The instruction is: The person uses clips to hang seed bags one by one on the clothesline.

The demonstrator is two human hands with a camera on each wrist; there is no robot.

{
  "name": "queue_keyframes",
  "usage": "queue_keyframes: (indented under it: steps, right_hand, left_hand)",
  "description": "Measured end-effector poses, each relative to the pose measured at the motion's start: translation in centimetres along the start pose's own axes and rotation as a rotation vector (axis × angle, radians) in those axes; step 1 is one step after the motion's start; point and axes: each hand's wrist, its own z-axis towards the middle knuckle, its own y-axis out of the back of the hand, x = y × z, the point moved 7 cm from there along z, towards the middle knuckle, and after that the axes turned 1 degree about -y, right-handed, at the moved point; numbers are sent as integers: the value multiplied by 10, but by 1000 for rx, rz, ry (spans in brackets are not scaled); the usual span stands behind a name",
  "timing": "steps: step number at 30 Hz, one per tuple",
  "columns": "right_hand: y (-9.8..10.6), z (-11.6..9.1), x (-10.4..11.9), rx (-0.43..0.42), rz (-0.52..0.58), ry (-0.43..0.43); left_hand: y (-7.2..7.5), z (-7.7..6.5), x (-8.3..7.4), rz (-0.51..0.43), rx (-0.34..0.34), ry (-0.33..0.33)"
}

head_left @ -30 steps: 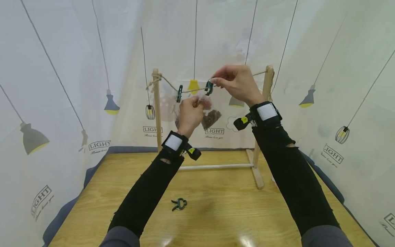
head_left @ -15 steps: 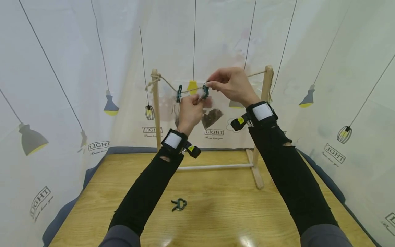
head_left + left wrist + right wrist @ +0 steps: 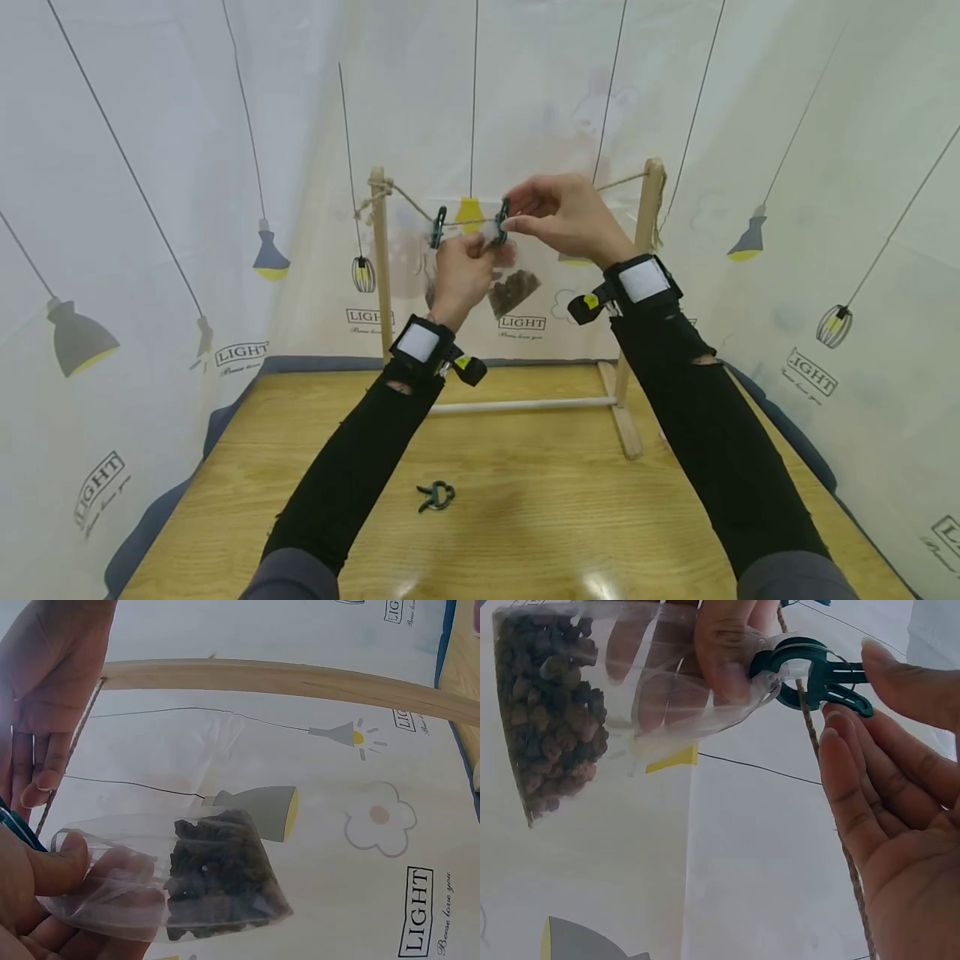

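My left hand [image 3: 461, 279] pinches the gathered top of a clear plastic bag [image 3: 229, 877] with dark brown pebble-like bits in its lower end. A dark green spring clip [image 3: 766, 663] sits around the twine [image 3: 851, 862], its jaws closed on the bag's neck. Thumb and fingers of my right hand [image 3: 570, 212] are at the clip's two handles, in a light pinch. Left of it, a second green clip [image 3: 438, 227] is on the twine, with another clear bag [image 3: 429, 292] below, mostly hidden behind my left hand.
The twine runs between two wooden posts [image 3: 647, 200] of a stand with a white crossbar [image 3: 525, 406]. A third green clip [image 3: 430, 498] lies on the wooden table [image 3: 540, 500]. A lamp-print cloth [image 3: 300, 167] surrounds the table.
The right hand has moved the clip slightly left and down onto the bag's neck at the twine, and its fingers have loosened and spread. The left hand stays almost in place.
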Motion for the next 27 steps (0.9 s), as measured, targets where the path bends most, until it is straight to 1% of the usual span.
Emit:
queue_keyframes:
  steps: [7,16,21,27]
  right_hand:
    - [-1,-4,-2,1,24,31]
    - [-3,-9,-5,16,-3,100]
    - [-3,-12,-7,20,13,120]
    - [-1,-18,-9,19,7,154]
  left_hand:
    - [1,-2,0,52,7,-18]
    - [2,-5,3,115,23,-79]
    - [0,-8,2,110,43,-97]
    - [1,-11,4,95,53,-76]
